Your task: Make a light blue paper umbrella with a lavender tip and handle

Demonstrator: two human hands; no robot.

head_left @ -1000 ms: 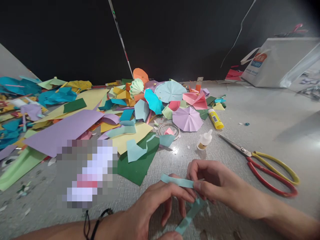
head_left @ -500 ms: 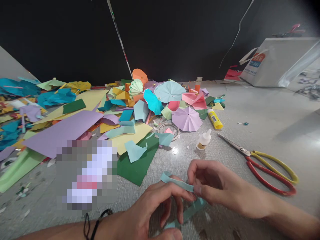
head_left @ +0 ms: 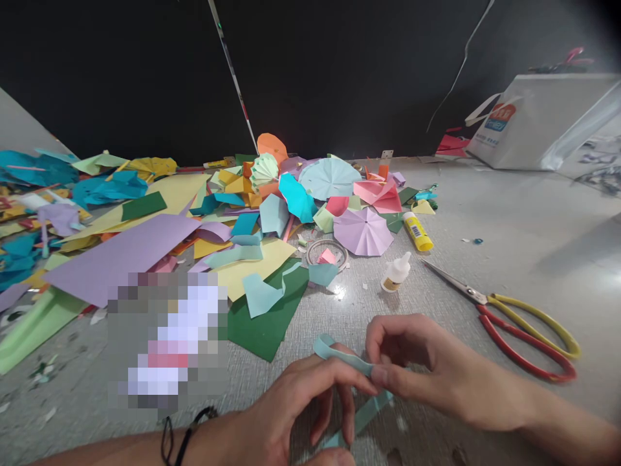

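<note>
A narrow light-blue paper strip curls over the index finger of my left hand, which wears a black cord bracelet at the wrist. My right hand pinches the strip's right end between thumb and index finger, against the left fingertips. More of the light-blue paper runs down below my fingers toward the left thumb. Just beyond my hands stand a small white glue bottle and, farther back, a yellow glue stick. Scissors with red and yellow handles lie at the right.
Coloured paper sheets and scraps cover the left and back, with a purple sheet, a dark green sheet and a pleated purple disc. A roll of tape lies mid-table. A white bag stands at the back right.
My right hand has shifted slightly down, and the strip's pinched end has moved a little left and lower. My left hand has barely moved.
</note>
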